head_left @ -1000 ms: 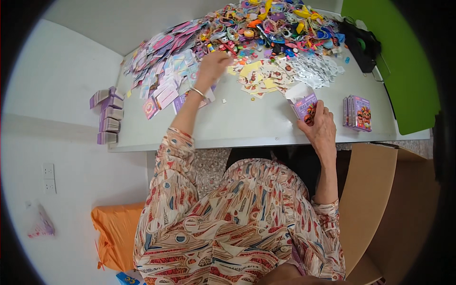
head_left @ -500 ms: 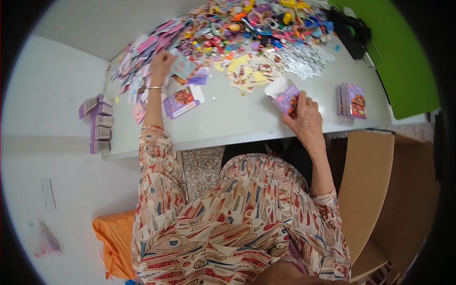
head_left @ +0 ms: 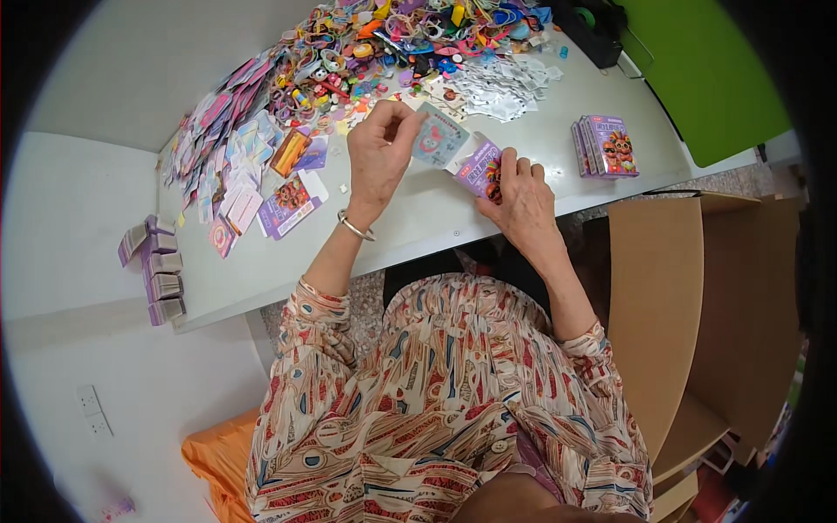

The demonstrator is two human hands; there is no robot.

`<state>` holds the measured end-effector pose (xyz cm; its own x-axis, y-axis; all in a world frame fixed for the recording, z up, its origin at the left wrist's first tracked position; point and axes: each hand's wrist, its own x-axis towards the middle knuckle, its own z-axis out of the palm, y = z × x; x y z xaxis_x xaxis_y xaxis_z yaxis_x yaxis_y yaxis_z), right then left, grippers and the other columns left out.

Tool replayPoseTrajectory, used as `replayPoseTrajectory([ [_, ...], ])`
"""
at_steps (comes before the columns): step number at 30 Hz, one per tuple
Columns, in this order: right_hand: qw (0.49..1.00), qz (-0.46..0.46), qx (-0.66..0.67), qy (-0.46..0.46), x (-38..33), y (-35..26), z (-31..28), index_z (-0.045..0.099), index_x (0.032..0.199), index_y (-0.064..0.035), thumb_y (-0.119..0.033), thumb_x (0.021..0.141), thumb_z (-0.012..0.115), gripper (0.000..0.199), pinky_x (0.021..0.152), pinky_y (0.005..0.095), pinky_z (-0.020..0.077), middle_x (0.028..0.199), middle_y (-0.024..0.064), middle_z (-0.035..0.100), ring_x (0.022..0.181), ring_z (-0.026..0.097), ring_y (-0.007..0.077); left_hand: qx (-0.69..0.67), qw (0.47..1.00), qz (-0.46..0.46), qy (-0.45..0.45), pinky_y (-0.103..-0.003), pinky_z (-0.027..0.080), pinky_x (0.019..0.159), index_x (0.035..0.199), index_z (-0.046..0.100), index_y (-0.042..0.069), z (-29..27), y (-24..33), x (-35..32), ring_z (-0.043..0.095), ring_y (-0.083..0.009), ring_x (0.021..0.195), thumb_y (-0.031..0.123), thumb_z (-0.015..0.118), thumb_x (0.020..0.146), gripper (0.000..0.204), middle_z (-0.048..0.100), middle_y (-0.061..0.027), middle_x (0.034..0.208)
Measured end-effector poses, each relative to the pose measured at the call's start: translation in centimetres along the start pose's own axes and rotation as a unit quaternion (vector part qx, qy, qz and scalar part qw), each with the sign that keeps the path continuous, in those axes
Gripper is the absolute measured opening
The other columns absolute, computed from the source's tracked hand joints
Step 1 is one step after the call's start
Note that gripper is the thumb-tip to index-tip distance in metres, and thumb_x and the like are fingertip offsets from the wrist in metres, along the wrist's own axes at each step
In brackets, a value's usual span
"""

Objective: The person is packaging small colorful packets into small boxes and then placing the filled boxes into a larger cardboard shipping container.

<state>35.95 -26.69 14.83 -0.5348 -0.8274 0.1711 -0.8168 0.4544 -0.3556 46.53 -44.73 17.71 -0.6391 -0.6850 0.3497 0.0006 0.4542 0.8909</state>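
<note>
My left hand (head_left: 382, 157) pinches a pale greenish card (head_left: 438, 138) with a red and blue picture on it. The card's lower edge is beside the raised white flap of a small purple box (head_left: 478, 174); whether it touches the opening I cannot tell. My right hand (head_left: 523, 196) has its fingers wrapped round that box, just above the table's front edge. A flat purple box (head_left: 288, 205) lies to the left of my left wrist, near an orange and brown card (head_left: 290, 153) and a plain purple piece (head_left: 314, 154).
A heap of small colourful trinkets (head_left: 384, 52) covers the back. Piled cards (head_left: 227, 113) lie at left, silvery packets (head_left: 497, 87) at centre back. Purple boxes (head_left: 609, 146) stand at right; several banded stacks (head_left: 164, 261) sit at the left edge. A cardboard carton (head_left: 658, 305) stands beside me.
My left hand has come rightward from the card pile, bringing the greenish card to the box. My right hand still holds the purple box. The whole view has shifted.
</note>
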Motion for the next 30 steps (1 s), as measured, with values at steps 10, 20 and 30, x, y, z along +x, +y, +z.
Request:
replayPoseTrajectory([
  [10, 0.999, 0.012, 0.043, 0.009, 0.0, 0.1, -0.1, 0.043, 0.111, 0.0032, -0.026, 0.067, 0.078, 0.063, 0.07, 0.0448, 0.0523, 0.092, 0.0203, 0.058, 0.085, 0.058, 0.0376, 0.025, 0.998, 0.05, 0.025, -0.021, 0.041, 0.05, 0.082, 0.058, 0.0, 0.5, 0.6, -0.9, 0.051, -0.0036, 0.057, 0.008, 0.067, 0.087, 0.013, 0.058, 0.0003, 0.065],
  [20, 0.977, -0.009, 0.14, 0.159, 0.1, 0.1, 0.6, 0.037, 0.127, 0.0059, -0.025, 0.072, 0.079, 0.076, 0.086, 0.0425, 0.0456, 0.108, 0.0237, 0.053, 0.101, 0.053, 0.0375, -0.05, 0.99, 0.097, 0.089, -0.022, 0.046, 0.057, 0.088, 0.058, 0.001, 0.1, 3.5, -1.1, 0.055, -0.0066, 0.063, 0.005, 0.069, 0.085, 0.011, 0.061, -0.0033, 0.075],
  [30, 0.952, 0.017, 0.227, 0.203, 0.2, -0.8, 0.7, 0.032, 0.131, 0.006, -0.022, 0.074, 0.079, 0.079, 0.091, 0.0411, 0.0448, 0.116, 0.0241, 0.049, 0.109, 0.05, 0.0351, 0.167, 0.888, 0.424, 0.059, -0.031, 0.049, 0.057, 0.093, 0.059, 0.001, 0.3, 7.0, -2.2, 0.061, -0.0251, 0.066, -0.003, 0.073, 0.074, 0.024, 0.064, -0.0107, 0.085],
])
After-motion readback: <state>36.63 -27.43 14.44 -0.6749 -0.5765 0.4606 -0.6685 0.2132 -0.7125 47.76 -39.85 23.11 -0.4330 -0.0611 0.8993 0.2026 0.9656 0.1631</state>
